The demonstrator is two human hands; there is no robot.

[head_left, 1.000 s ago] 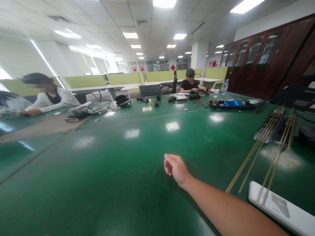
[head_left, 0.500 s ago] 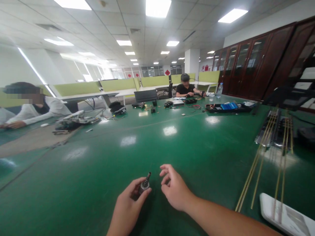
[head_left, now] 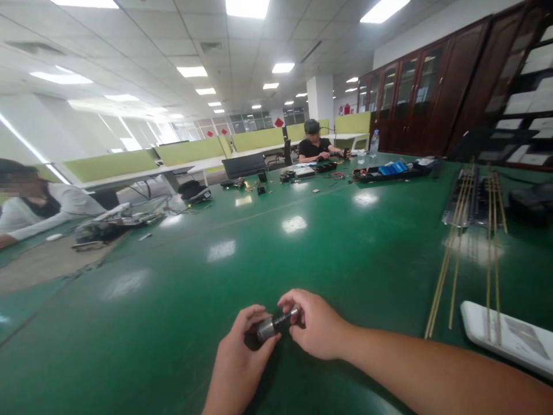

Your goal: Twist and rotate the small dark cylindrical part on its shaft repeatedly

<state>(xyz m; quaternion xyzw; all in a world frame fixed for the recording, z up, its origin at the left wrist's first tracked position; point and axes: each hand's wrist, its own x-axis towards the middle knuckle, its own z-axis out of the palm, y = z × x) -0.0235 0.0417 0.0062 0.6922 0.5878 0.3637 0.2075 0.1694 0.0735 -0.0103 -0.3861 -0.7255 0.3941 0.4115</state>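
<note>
My left hand (head_left: 242, 354) grips a small metal cylinder with a narrower ribbed shaft (head_left: 266, 329), its thumb and fingers around the thick silvery body. The part lies tilted, with its shaft pointing up and to the right. At the shaft's bright tip, the bent fingers of my right hand (head_left: 322, 327) close around it from the right. Whether the shaft's end has a hole cannot be made out now. Both hands are just above the green table top (head_left: 173, 334), near its front.
Thin yellowish rods (head_left: 444, 271) and a white tray-like object (head_left: 505, 334) are on the right. A black tray with blue packs (head_left: 395, 169) lies farther back. Electronic parts (head_left: 108, 225) lie at left. One person (head_left: 314, 144) sits across the table, another (head_left: 38, 199) at left.
My right hand has come to the shaft's tip and closed on it. The metal part has tipped from nearly upright to slanting right. The view has shifted slightly right.
</note>
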